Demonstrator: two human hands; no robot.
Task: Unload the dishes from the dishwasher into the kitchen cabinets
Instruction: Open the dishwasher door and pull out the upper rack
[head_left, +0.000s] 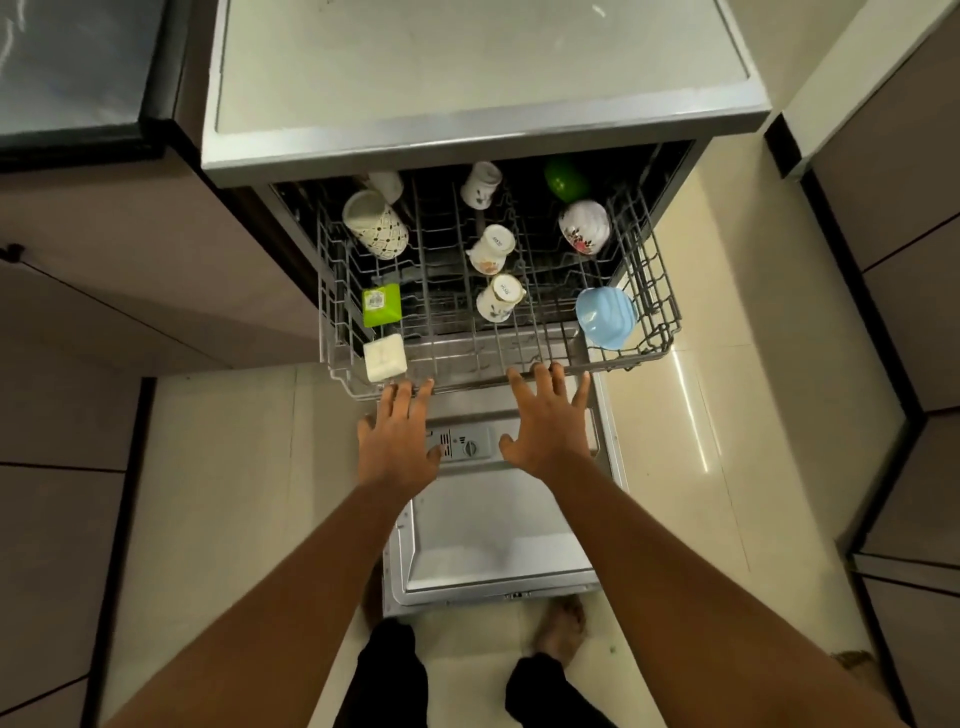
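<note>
The dishwasher's upper wire rack (652, 270) is pulled out over the lowered door (498, 540). In it lie several white patterned mugs (491, 249), a tall patterned cup (375, 223), a floral bowl (584, 226), a light blue bowl (605, 316), a green cup (565, 179), a green box (382, 305) and a white block (384, 356). My left hand (397, 441) and my right hand (545, 423) reach out with straight, spread fingers, their tips touching the rack's front rail. Neither holds anything.
The dishwasher's flat top (467, 67) is above the rack. Brown cabinet fronts (104, 291) stand at the left and further ones (904, 208) at the right. A dark glass surface (72, 73) is at the top left. My bare foot (558, 626) stands on the pale floor tiles (727, 415).
</note>
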